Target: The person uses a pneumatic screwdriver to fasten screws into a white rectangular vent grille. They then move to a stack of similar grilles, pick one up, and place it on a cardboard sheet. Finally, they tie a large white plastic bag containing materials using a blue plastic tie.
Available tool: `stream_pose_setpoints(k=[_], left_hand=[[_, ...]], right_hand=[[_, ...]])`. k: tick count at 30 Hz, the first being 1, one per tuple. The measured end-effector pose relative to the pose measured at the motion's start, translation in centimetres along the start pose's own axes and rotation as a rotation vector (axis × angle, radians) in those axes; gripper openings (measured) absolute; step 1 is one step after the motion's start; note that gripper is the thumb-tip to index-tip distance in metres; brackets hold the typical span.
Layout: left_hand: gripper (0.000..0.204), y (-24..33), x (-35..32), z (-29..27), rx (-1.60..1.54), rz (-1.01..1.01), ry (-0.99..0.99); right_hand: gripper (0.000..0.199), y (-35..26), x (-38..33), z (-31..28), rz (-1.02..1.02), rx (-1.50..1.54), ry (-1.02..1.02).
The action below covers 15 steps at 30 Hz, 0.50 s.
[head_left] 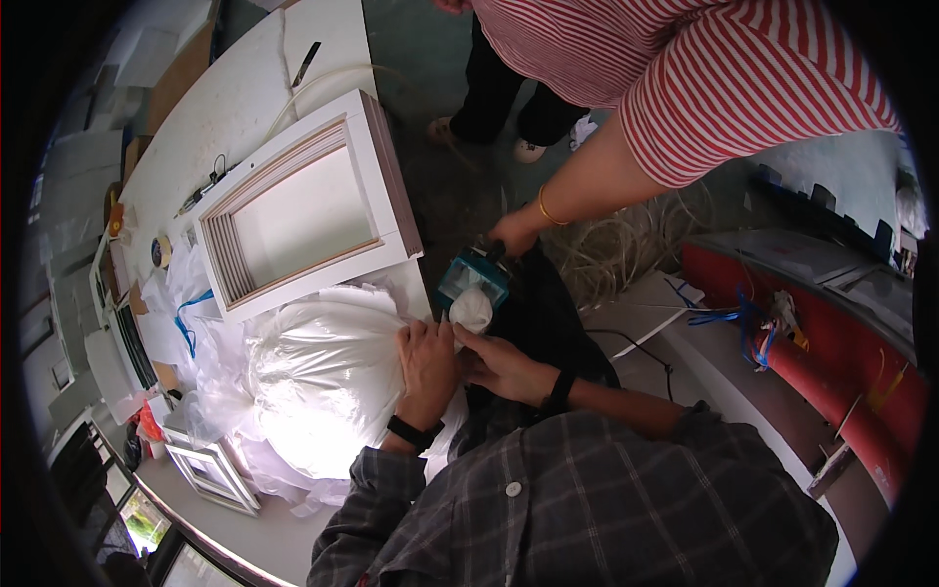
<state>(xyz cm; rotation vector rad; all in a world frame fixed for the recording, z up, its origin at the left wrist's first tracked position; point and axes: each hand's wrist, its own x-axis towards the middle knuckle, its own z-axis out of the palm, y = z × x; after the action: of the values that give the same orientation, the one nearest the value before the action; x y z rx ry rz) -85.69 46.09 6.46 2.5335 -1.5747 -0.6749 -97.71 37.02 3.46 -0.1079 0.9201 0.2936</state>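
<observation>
A large, full white plastic bag (318,377) lies at the table's edge. My left hand (426,360) is closed on its right side, with the fingers bent over the plastic. Close beside it, my right hand (504,370) pinches the gathered neck of the bag. Just beyond my fingers, a small round white bulge (471,310) of the bag sticks out from the grip. It sits against the opening of a teal box-shaped tool (476,279), whose kind I cannot make out. A co-worker's hand (514,235) grips this tool from the far side.
On the white table (323,34) stand stacked white frames (308,201). A dark-handled knife (306,64) and a roll of tape (161,251) lie there too. A co-worker in a striped top stands opposite. Coiled clear strips (626,249) and a red machine (831,391) are at the right.
</observation>
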Motion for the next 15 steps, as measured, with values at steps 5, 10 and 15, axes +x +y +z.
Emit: stream_pose_setpoints(k=[5,10,15], left_hand=[[0.029,-0.1,-0.1,0.0,-0.002,0.022,-0.004],[0.029,0.0,-0.1,-0.2,-0.032,0.028,-0.004],[0.029,0.1,0.1,-0.4,-0.008,0.028,-0.031]], right_hand=[[0.039,1.1,0.4,-0.5,-0.077,0.047,-0.076],[0.029,2.0,2.8,-0.4,-0.109,0.205,0.033],[0.031,2.2,3.6,0.2,-0.149,0.308,0.135]])
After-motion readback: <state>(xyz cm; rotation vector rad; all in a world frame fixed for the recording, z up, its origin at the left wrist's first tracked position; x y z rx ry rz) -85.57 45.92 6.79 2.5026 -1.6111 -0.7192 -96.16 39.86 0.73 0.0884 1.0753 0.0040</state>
